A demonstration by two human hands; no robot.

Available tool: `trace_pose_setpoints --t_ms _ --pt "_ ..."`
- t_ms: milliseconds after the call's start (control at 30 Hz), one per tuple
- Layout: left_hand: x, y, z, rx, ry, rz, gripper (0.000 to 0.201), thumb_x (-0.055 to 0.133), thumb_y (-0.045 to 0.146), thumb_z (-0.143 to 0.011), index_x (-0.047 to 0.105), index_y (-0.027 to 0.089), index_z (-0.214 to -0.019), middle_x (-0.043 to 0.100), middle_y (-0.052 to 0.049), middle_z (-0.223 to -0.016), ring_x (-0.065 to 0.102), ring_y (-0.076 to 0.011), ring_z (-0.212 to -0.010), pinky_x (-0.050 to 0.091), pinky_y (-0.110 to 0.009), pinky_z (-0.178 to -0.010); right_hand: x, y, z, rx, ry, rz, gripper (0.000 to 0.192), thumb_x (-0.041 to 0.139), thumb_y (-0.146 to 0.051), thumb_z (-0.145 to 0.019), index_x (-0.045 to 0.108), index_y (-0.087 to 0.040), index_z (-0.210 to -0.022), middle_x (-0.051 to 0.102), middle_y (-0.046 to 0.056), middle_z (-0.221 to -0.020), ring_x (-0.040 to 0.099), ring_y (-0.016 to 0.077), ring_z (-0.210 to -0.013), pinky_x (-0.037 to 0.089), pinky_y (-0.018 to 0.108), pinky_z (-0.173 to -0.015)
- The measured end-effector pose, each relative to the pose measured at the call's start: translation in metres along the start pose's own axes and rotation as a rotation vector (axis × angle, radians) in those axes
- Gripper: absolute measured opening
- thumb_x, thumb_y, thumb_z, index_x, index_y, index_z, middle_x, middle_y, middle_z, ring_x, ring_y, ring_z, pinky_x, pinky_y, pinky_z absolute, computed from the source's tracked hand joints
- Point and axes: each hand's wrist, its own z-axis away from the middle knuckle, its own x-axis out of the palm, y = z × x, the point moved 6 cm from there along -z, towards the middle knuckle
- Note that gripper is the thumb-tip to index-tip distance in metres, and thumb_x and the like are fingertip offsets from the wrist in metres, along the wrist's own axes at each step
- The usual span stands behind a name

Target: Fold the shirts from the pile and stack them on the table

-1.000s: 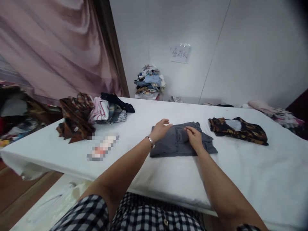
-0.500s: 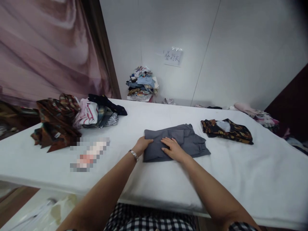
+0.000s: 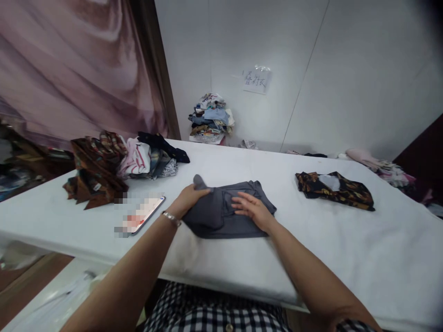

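Observation:
A dark grey folded shirt (image 3: 242,226) lies on the white-covered table (image 3: 235,166) in front of me. My left hand (image 3: 190,199) grips its left end, thumb on top and fingers underneath, and that end is lifted a little. Over the right part of the shirt is my right hand (image 3: 254,211), fingers spread and slightly bent; whether the fingertips touch the cloth I cannot tell. A bracelet (image 3: 172,218) circles my left wrist.
On the right lies a folded black and brown patterned shirt (image 3: 335,190). A heap of clothes (image 3: 100,170) sits at the left, with a phone (image 3: 145,214), partly blurred, near it. Behind the table stands a clothes pile (image 3: 212,117) below a paper sign (image 3: 256,80).
My left hand has moved left with the shirt's left end, which is now raised and bunched. The shirt has shifted left. My right hand's fingers have lifted and spread.

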Motion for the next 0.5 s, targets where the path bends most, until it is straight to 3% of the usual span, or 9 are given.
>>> trace_pose_setpoints --t_ms 100,133,200,267,333,400,500 --pt "0.051 0.069 0.017 0.199 -0.377 0.441 0.055 0.055 0.051 -0.086 0.051 0.017 -0.129 0.064 -0.016 -0.125 0.070 -0.0207 -0.090 0.057 -0.034 -0.077 -0.025 -0.020 0.003 0.014 0.099 -0.109 0.052 0.053 -0.057 -0.088 0.049 -0.030 -0.132 0.068 0.007 -0.119 0.068 0.0218 -0.102 0.054 0.041 -0.089" --pt "0.062 0.086 0.022 0.281 -0.439 0.484 0.055 0.055 0.050 -0.087 0.049 0.019 -0.131 0.060 -0.015 -0.132 0.069 -0.0198 -0.094 0.056 -0.033 -0.080 -0.036 -0.025 0.005 0.024 0.152 -0.111 0.054 0.048 -0.060 -0.089 0.048 -0.029 -0.133 0.068 0.007 -0.119 0.068 0.0222 -0.102 0.054 0.041 -0.088" --pt "0.075 0.095 0.026 0.396 -0.400 0.424 0.052 0.057 0.046 -0.087 0.050 0.020 -0.132 0.057 -0.013 -0.136 0.066 -0.0197 -0.106 0.054 -0.032 -0.089 -0.060 -0.026 0.012 0.065 0.275 -0.047 0.056 0.049 -0.060 -0.088 0.049 -0.025 -0.133 0.068 0.009 -0.119 0.068 0.0237 -0.102 0.055 0.041 -0.087" --pt "0.080 0.073 0.021 0.387 -0.222 0.239 0.046 0.057 0.042 -0.087 0.055 0.018 -0.127 0.061 -0.012 -0.132 0.062 -0.0213 -0.113 0.049 -0.033 -0.097 -0.081 -0.019 0.019 0.136 0.370 0.070 0.059 0.061 -0.051 -0.083 0.049 -0.022 -0.133 0.069 0.011 -0.117 0.068 0.0252 -0.099 0.055 0.040 -0.084" --pt "0.085 0.038 0.017 0.322 -0.083 0.060 0.045 0.054 0.039 -0.087 0.057 0.016 -0.125 0.062 -0.013 -0.130 0.059 -0.0237 -0.118 0.045 -0.036 -0.102 -0.094 -0.011 0.022 0.175 0.419 0.174 0.069 0.071 -0.038 -0.074 0.046 -0.021 -0.137 0.070 0.011 -0.111 0.069 0.0248 -0.093 0.056 0.040 -0.081" --pt "0.091 0.008 0.017 0.310 -0.030 -0.043 0.047 0.052 0.039 -0.088 0.054 0.015 -0.128 0.057 -0.015 -0.136 0.054 -0.0251 -0.124 0.042 -0.038 -0.107 -0.100 -0.007 0.020 0.155 0.451 0.248 0.077 0.073 -0.029 -0.069 0.044 -0.021 -0.139 0.071 0.009 -0.106 0.070 0.0232 -0.086 0.056 0.039 -0.078" --pt "0.100 -0.011 0.025 0.376 -0.017 -0.124 0.052 0.050 0.041 -0.088 0.051 0.015 -0.132 0.046 -0.015 -0.148 0.043 -0.0253 -0.136 0.034 -0.040 -0.114 -0.101 -0.014 0.010 0.056 0.481 0.392 0.075 0.067 -0.025 -0.070 0.044 -0.024 -0.141 0.070 0.006 -0.107 0.069 0.0218 -0.084 0.056 0.038 -0.078"
